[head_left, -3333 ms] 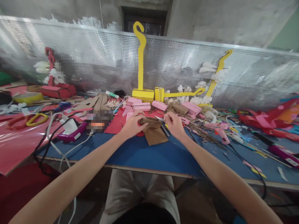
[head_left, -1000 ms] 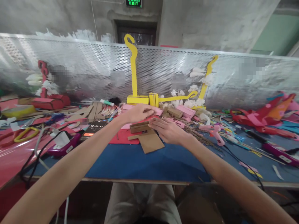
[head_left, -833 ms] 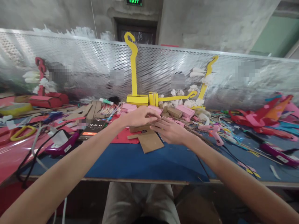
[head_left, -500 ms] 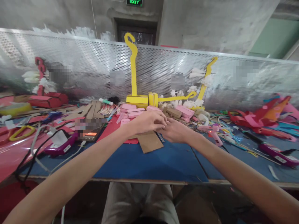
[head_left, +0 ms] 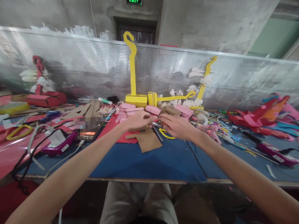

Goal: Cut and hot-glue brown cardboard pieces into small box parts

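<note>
My left hand (head_left: 138, 120) hovers over the red sheet and the brown cardboard piece (head_left: 149, 142). Its thumb and first finger reach right, drawn together; whatever is between them is too small to make out. Close by on the right is my right hand (head_left: 178, 125), palm down, its fingers stretched out and slightly apart, the fingertips almost meeting those of the left. Below the right hand lies a pair of scissors with a yellow handle (head_left: 167, 134), partly covered. A narrow cardboard strip (head_left: 133, 136) lies beside the brown piece.
Pink blocks (head_left: 153, 109) and yellow hook-shaped models (head_left: 136, 100) stand at the back, before a perforated metal panel (head_left: 93, 68). Left are a phone (head_left: 90, 132) and a purple power strip (head_left: 59, 146). A pink glue gun (head_left: 212, 133) and another purple strip (head_left: 277, 154) lie right.
My hands have drawn apart a little, the left one moving left and the right one lifting its fingers. The yellow scissor handle and the cardboard strip now show.
</note>
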A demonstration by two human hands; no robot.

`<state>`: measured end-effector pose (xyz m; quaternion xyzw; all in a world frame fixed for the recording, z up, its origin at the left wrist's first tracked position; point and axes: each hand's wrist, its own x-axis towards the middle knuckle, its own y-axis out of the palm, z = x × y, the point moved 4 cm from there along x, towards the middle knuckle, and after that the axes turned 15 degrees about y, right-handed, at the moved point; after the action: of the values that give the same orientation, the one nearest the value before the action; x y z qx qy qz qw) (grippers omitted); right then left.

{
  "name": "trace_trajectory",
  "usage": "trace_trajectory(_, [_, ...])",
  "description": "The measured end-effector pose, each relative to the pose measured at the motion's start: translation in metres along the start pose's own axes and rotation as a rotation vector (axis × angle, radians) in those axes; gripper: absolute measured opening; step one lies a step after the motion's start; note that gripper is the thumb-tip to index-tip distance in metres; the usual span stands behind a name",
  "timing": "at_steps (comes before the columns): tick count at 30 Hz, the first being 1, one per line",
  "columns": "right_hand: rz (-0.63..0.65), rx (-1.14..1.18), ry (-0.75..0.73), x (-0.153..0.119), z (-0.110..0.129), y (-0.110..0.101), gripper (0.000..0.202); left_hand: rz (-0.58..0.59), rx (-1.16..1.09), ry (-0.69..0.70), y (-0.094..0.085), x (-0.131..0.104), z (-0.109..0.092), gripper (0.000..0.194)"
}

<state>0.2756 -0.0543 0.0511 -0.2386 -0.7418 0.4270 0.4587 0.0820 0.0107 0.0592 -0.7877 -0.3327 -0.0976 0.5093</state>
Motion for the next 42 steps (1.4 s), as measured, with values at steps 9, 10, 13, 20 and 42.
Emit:
trace_trajectory(9, [0.067,-0.003,0.11,-0.006,-0.011,-0.005,0.04,-0.114,0.037,0.047,-0.001,0.015,0.01,0.033])
trace_trajectory(10, [0.074,-0.014,0.132,-0.01,-0.02,-0.007,0.039,-0.15,0.062,0.027,-0.012,0.012,0.017,0.031])
trace_trajectory(13, [0.093,0.006,0.176,-0.021,-0.045,-0.011,0.034,-0.254,0.147,-0.039,-0.044,-0.008,0.037,0.032])
trace_trajectory(20, [0.087,0.163,0.201,-0.009,-0.037,0.001,0.036,-0.388,0.238,-0.092,-0.044,-0.06,0.07,0.033])
trace_trajectory(42, [-0.082,0.683,0.281,0.032,0.005,0.104,0.025,-0.192,0.052,-0.064,-0.008,-0.085,0.098,0.034])
